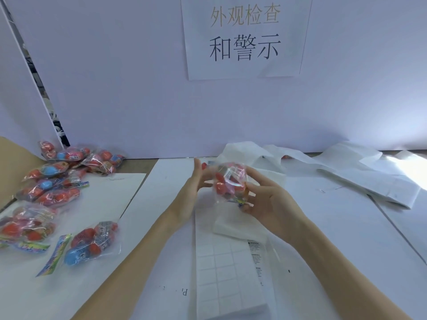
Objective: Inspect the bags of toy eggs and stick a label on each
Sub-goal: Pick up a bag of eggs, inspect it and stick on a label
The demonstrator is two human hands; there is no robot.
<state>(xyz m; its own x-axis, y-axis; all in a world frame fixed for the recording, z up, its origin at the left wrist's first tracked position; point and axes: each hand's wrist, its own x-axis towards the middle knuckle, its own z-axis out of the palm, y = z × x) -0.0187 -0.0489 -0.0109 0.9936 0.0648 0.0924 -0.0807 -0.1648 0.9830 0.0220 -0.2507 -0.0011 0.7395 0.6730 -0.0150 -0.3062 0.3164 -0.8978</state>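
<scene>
A clear bag of red toy eggs (pixel 227 181) is held up above the table's middle between both hands. My left hand (pixel 196 181) touches its left side with fingers stretched upward. My right hand (pixel 268 199) grips the bag from the right, fingers curled round its lower edge. Below the hands lies a label sheet (pixel 231 269); most cells are peeled bare, and a column of warning labels (pixel 255 259) remains on its right side. Several more bags of red and blue eggs (pixel 53 190) lie heaped at the left, one of them (pixel 92 241) nearest me.
Used white backing sheets (pixel 369 176) lie crumpled at the back right. A white board with a paper sign (pixel 245 38) walls off the back. A brown cardboard flap (pixel 16 162) stands at the far left. White paper (pixel 346 239) covers the table.
</scene>
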